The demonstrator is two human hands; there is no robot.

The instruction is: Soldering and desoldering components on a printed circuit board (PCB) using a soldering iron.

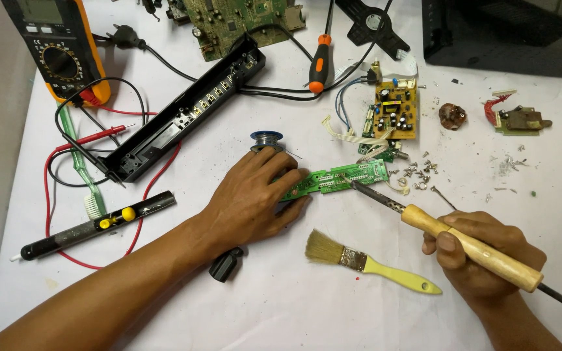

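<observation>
While left hand [252, 195] pins the green board [339, 177], right hand [482, 257] angles the soldering iron [463, 244].

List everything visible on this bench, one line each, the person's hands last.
Narrow circuit board: 1, green, centre.
Soldering iron: 1, wooden handle, tip on that board.
Brush: 1, yellow handle, front.
Solder spool: 1, grey, above left hand.
Desoldering pump: 1, black, left.
Multimeter: 1, yellow-black, top left.
Screwdriver: 1, orange-black, top.
Small board: 1, yellow, right of centre.
Screws: several, silver.
Left hand: pressing green board.
Right hand: gripping iron.
</observation>
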